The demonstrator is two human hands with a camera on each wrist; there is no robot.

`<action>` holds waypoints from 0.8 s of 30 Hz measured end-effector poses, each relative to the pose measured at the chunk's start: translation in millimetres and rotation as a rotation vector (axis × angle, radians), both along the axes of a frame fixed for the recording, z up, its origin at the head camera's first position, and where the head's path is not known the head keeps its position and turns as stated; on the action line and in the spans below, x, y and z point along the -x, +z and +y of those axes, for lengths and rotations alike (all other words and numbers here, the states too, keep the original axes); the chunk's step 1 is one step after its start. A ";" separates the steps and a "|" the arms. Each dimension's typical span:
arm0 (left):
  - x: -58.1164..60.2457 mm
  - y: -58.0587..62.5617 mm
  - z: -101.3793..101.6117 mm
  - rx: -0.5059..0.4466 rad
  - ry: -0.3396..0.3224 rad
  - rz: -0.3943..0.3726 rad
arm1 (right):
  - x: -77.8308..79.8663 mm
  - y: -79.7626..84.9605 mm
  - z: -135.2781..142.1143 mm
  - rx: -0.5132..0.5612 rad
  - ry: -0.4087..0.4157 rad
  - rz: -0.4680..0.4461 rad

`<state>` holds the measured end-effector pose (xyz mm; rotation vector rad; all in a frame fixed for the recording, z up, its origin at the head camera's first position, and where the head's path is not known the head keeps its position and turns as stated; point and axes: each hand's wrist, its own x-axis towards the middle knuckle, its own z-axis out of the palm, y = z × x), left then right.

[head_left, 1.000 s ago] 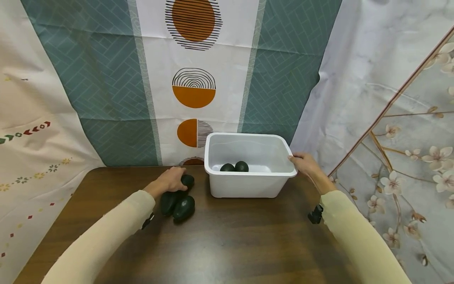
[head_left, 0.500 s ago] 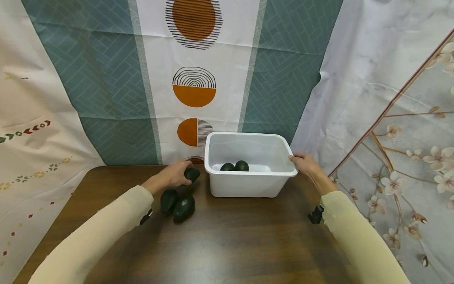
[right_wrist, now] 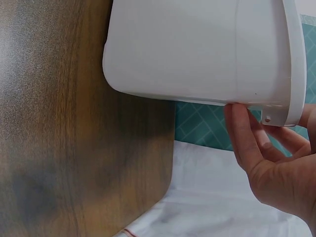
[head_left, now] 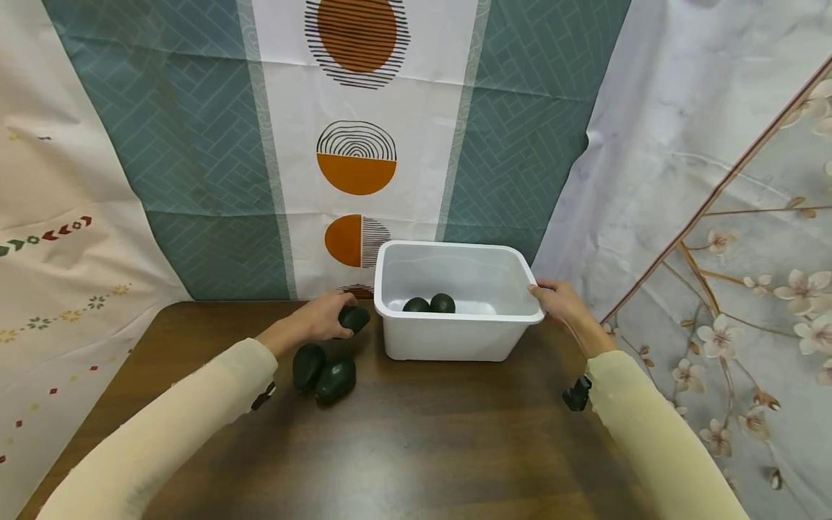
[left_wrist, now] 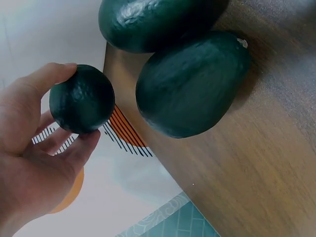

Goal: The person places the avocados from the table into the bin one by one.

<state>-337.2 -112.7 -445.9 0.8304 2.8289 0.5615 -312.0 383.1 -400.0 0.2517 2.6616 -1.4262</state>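
My left hand point(head_left: 325, 316) holds a dark green avocado point(head_left: 354, 318) between thumb and fingers, just left of the bin. In the left wrist view this avocado point(left_wrist: 82, 98) shows its rounded end, and the fingers curl round its far side. Two more avocados point(head_left: 308, 367) point(head_left: 336, 380) lie side by side on the table, close below that hand. My right hand point(head_left: 560, 303) grips the right end of the white plastic bin point(head_left: 448, 339) by its rim. From the right wrist, fingertips point(right_wrist: 240, 111) press the bin's outer side under the rim. Two avocados point(head_left: 443, 303) sit inside the bin.
The brown wooden table point(head_left: 416, 433) ends at the back against a hanging cloth point(head_left: 195, 180) with teal bands and orange circles. A flowered cloth point(head_left: 747, 325) hangs on the right, and a cream one point(head_left: 71, 217) on the left.
My left hand has taken one avocado up from beside the other two and carried it a short way right, toward the bin; it has barely moved lately. The right hand keeps its place.
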 end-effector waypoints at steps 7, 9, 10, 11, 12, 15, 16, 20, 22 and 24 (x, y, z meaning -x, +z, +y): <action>1.6 5.0 -6.4 -0.026 -0.015 -0.001 | -0.6 0.9 -1.2 -0.007 0.005 0.004; 2.7 6.2 -8.6 -0.025 -0.022 0.007 | -0.7 1.3 -1.6 -0.008 0.007 0.002; 3.0 6.7 -9.6 -0.025 -0.022 0.007 | -0.7 1.4 -1.6 -0.005 0.009 0.001; 3.1 7.3 -10.4 -0.026 -0.022 0.005 | -0.7 1.4 -1.7 -0.007 0.009 0.000; 3.3 8.0 -11.3 -0.025 -0.023 0.004 | -1.0 1.8 -1.8 -0.008 0.011 0.000; 2.8 10.7 -12.6 -0.024 -0.024 0.003 | -1.4 2.2 -1.9 -0.007 0.013 0.000; 2.6 12.2 -13.0 -0.022 -0.026 0.004 | -1.5 2.4 -1.7 -0.008 0.015 0.000; 1.7 18.3 -13.6 -0.021 -0.037 0.022 | -1.4 1.3 -0.9 -0.020 0.016 0.010; 1.7 20.7 -13.5 -0.026 -0.045 0.034 | -1.4 1.1 -0.5 -0.022 0.015 0.012; 1.6 22.5 -13.8 -0.032 -0.056 0.049 | -1.5 0.2 -0.8 -0.014 0.011 0.011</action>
